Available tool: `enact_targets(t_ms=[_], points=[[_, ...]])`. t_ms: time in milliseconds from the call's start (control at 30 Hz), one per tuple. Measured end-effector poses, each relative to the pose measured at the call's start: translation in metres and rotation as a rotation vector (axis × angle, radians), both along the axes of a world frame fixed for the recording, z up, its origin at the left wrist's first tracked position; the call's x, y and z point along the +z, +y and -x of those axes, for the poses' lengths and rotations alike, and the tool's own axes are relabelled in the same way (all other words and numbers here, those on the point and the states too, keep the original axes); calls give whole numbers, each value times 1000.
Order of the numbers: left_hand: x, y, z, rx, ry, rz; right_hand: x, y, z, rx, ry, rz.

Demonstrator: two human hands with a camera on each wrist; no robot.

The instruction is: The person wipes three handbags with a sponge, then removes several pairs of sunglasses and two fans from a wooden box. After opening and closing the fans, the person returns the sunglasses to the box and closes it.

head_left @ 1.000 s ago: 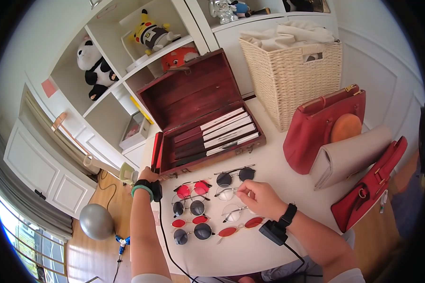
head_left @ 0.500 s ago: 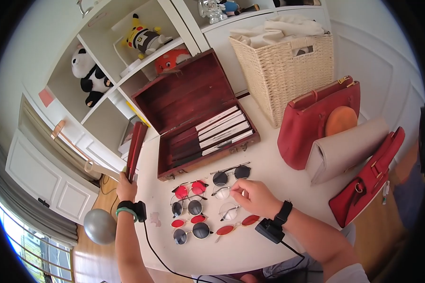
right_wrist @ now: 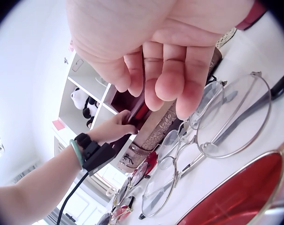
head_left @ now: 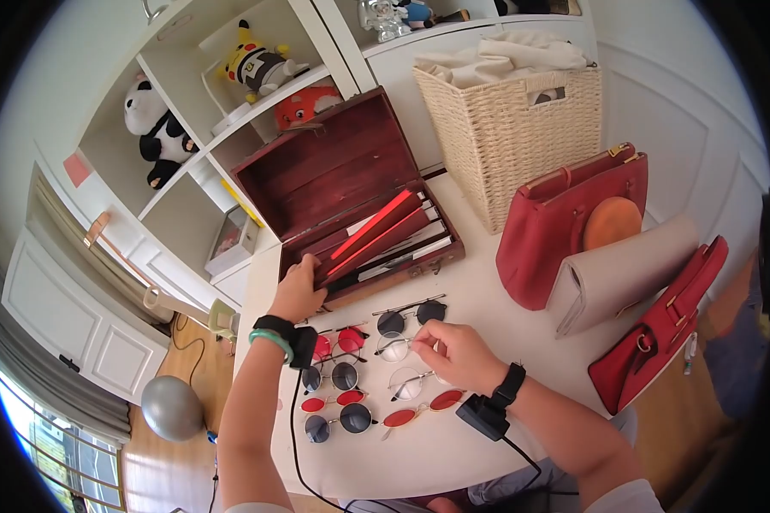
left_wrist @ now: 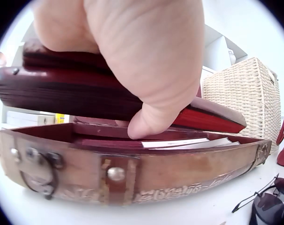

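My left hand (head_left: 297,291) grips two dark red folded hand fans (head_left: 383,229) by their riveted ends. The fans slant over the open wooden box (head_left: 321,184). In the left wrist view, my thumb presses against the fans above the box's front wall (left_wrist: 179,173). White-and-dark folded fans (left_wrist: 174,143) lie inside the box. My right hand (head_left: 462,355) holds nothing, its fingers loosely bent beside the clear round glasses (head_left: 393,349). Two columns of glasses lie in front of the box, among them red oval sunglasses (head_left: 423,410) and dark round sunglasses (head_left: 355,418).
At the right of the table (head_left: 496,316) stand a red handbag (head_left: 526,248), a beige clutch (head_left: 624,265) and a smaller red bag (head_left: 650,342). Behind them is a wicker basket (head_left: 513,145). Shelves with plush toys rise behind the box. Camera cables hang from both wrists.
My left hand picked the red fans up from the box's left side, lifted them left of it, then swung them right, over the box. The right hand stayed nearly still.
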State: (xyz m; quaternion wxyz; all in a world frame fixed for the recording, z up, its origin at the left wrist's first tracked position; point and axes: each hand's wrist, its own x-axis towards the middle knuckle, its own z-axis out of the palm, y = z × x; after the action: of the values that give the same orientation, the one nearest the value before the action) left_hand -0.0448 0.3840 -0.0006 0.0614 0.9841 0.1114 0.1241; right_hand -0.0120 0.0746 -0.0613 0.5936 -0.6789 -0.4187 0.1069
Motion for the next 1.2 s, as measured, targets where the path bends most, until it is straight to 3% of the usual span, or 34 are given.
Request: enact_targets(t_ms=[200, 467, 567, 633, 833, 967, 1200], points=[[-16, -5, -40, 29, 52, -8, -1, 0, 1, 16, 11, 30], [-6, -10, -30, 198, -12, 23, -5, 2, 1, 16, -16, 16], [-5, -2, -25, 165, -24, 65, 0, 0, 1, 28, 24, 51], [-2, -1, -21, 61, 9, 261, 0, 0, 1, 29, 28, 49], [-5, -3, -20, -80, 168, 510, 0, 0, 2, 34, 20, 59], [-9, -7, -24, -132, 92, 434, 2, -1, 2, 33, 35, 78], [-14, 2, -42, -102, 52, 554, -1, 0, 1, 18, 1, 52]])
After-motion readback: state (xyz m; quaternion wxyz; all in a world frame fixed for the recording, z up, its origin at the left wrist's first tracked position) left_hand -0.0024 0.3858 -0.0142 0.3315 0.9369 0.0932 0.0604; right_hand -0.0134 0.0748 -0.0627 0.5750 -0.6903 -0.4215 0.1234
